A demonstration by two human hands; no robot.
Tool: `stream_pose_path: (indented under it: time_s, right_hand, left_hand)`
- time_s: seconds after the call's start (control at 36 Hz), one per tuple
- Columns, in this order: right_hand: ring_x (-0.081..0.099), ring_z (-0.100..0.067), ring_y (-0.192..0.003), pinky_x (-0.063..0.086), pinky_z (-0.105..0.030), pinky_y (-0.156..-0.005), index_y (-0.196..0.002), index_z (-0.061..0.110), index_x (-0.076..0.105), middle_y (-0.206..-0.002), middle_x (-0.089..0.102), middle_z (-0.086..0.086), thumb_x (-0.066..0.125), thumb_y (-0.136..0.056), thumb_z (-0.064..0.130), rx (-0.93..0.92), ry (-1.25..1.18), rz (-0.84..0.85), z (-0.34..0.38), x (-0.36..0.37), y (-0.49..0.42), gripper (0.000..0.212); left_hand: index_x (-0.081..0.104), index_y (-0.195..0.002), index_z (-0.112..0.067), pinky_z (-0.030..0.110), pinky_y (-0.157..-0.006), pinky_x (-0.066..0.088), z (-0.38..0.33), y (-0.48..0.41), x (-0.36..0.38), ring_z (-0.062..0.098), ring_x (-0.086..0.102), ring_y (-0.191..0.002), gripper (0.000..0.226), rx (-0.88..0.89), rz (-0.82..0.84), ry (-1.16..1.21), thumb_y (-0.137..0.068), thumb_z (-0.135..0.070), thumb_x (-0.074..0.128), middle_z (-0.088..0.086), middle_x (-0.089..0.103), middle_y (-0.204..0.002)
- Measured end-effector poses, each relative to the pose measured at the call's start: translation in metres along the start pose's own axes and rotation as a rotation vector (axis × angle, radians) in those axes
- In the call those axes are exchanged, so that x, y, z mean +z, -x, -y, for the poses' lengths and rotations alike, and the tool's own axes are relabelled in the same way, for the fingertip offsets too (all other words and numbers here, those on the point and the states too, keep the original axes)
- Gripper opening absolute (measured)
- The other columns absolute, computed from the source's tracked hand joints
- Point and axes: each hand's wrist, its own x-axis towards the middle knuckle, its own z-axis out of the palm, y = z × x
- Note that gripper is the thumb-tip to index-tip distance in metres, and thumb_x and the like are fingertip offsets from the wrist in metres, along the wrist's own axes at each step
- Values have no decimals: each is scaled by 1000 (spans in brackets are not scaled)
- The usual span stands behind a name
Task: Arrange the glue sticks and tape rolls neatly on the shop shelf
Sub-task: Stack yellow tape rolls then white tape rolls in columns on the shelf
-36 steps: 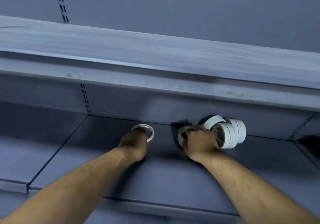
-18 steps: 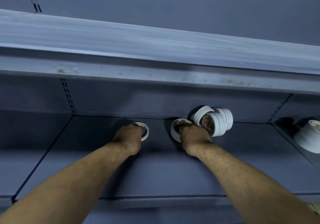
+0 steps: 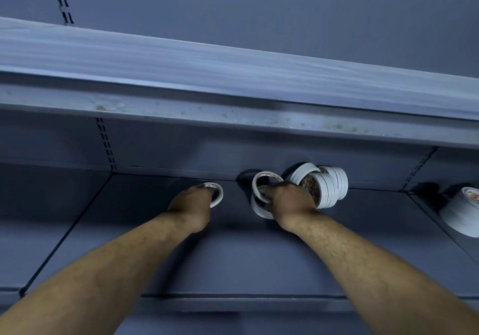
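Note:
Both my arms reach deep onto the lower grey shelf point(image 3: 233, 257). My left hand point(image 3: 190, 203) grips a thin white tape roll point(image 3: 217, 194) near the back of the shelf. My right hand point(image 3: 287, 202) has its fingers in a thin white tape roll point(image 3: 259, 179) that is lifted and tilted above another white roll point(image 3: 258, 209) resting on the shelf. Just right of that hand a row of several white tape rolls point(image 3: 329, 189) stands on edge against the back wall, with one roll point(image 3: 302, 172) leaning on top. No glue sticks are visible.
An upper shelf point(image 3: 233, 80) overhangs the hands, its front lip stained. A wider white tape roll point(image 3: 464, 210) lies at the right edge on the neighbouring shelf section. Slotted uprights point(image 3: 105, 142) run down the back wall.
My right hand has raised one thin roll off the roll below it, so two rolls now show there. My left hand still holds its roll in about the same place.

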Motion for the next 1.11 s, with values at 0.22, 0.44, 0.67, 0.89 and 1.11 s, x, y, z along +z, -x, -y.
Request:
stream_pose_path:
  time_s: [0.22, 0.44, 0.67, 0.89, 1.11]
  right_hand:
    - [66, -22, -98, 50, -29, -76, -107, 26, 69, -108, 69, 1, 63, -93, 31, 71, 27, 109, 2, -3, -1, 17]
    - [60, -23, -120, 42, -24, -80, -133, 26, 58, -133, 61, -1, 57, -90, 8, 70, 63, 139, 3, 12, 1, 47]
    - [65, -28, -102, 42, -27, -71, -106, 25, 60, -114, 67, -4, 58, -87, 14, 57, 79, 167, 5, 12, -3, 23]
    - [65, -32, -101, 49, -32, -78, -105, 21, 61, -111, 67, -6, 57, -93, 35, 6, 56, 67, 10, -6, -9, 19]
    - [64, -28, -99, 49, -30, -76, -107, 25, 66, -107, 66, -4, 61, -91, 37, 154, -56, 121, 13, -20, 5, 20]
  left_hand:
    - [52, -119, -21, 29, -72, 42, -10, 4, -3, 31, 62, -104, 28, 26, -54, -21, -93, -11, 50, 5, 61, -121]
    - [49, -103, -25, 29, -71, 38, -7, 14, -5, 28, 61, -103, 20, 38, 2, -13, -92, -9, 49, 3, 60, -119]
    - [44, -94, -27, 29, -71, 39, 4, 14, -4, 28, 61, -100, 18, 21, 6, -12, -92, -11, 49, 3, 62, -114]
    - [55, -109, -21, 29, -70, 38, -1, 8, -9, 28, 61, -102, 20, 24, -33, -21, -93, -11, 49, 4, 61, -118]
    - [55, -108, -23, 30, -74, 43, -15, 4, -14, 27, 61, -105, 19, 105, -99, 13, -93, -17, 46, 2, 62, -119]
